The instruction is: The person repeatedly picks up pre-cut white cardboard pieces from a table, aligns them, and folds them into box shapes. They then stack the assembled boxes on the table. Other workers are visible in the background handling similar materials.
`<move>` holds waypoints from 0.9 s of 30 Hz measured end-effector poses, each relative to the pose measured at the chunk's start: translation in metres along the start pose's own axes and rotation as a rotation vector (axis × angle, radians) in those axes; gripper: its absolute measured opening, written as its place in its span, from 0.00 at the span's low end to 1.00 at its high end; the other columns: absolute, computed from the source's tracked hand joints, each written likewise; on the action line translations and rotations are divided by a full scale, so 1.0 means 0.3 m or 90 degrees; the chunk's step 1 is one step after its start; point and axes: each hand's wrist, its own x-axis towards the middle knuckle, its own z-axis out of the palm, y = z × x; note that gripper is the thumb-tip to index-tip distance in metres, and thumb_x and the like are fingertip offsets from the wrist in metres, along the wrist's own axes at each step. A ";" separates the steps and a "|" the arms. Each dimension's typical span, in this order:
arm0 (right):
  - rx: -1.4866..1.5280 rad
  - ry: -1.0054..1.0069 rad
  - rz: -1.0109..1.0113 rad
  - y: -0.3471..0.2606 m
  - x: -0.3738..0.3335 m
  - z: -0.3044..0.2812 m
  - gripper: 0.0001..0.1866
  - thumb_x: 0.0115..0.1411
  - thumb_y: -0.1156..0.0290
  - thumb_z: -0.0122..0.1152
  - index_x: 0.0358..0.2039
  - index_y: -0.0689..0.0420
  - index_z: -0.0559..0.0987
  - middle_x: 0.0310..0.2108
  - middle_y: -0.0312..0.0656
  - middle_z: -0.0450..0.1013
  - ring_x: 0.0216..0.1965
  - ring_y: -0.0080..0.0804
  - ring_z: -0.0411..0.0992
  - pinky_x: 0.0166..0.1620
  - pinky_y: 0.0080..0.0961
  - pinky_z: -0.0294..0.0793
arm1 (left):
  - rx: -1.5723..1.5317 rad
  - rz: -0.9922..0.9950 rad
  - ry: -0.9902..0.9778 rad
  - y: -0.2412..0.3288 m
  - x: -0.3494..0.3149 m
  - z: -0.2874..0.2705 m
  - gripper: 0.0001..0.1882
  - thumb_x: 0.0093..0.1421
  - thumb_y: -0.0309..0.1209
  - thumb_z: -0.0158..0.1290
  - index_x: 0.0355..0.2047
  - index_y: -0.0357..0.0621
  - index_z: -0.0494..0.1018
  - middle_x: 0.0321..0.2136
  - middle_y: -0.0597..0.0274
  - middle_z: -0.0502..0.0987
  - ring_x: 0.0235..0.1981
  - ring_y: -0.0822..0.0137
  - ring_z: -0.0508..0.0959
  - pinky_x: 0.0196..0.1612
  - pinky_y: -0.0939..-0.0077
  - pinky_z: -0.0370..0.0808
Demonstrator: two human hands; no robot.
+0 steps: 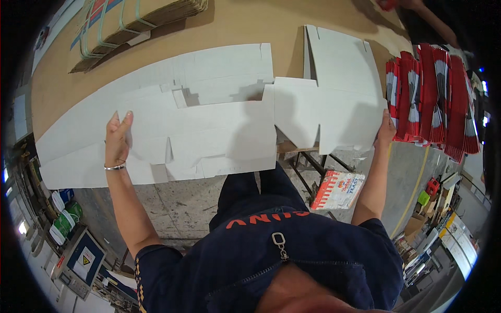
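Observation:
A wide, die-cut white cardboard blank (219, 128) lies flat across the near part of the table and juts past its front edge. It has slots, notches and a cut-out in the middle; an upright-standing flap section (344, 57) reaches away from me at its right. My left hand (119, 138), with a metal bracelet at the wrist, is over the blank's left part, thumb and forefinger apart and nothing between them. At the right edge my right hand (386, 128) grips the blank, thumb on top and the other fingers mostly hidden.
A strapped bundle of brown cardboard (135, 26) lies at the table's far left. Stacks of folded red-and-white cartons (433, 99) stand at the right. Below the table's front edge is a red-and-white printed box (339, 190). Another person's arm (436, 21) shows at the far right.

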 end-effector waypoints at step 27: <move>-0.417 -0.072 -0.164 0.023 0.307 0.273 0.35 0.49 0.41 0.59 0.46 0.60 0.75 0.46 0.56 0.72 0.48 0.48 0.71 0.50 0.36 0.69 | 0.758 0.357 -0.238 -0.102 -0.235 0.887 0.65 0.25 0.45 0.72 0.62 0.36 0.49 0.59 0.48 0.56 0.62 0.46 0.53 0.64 0.44 0.42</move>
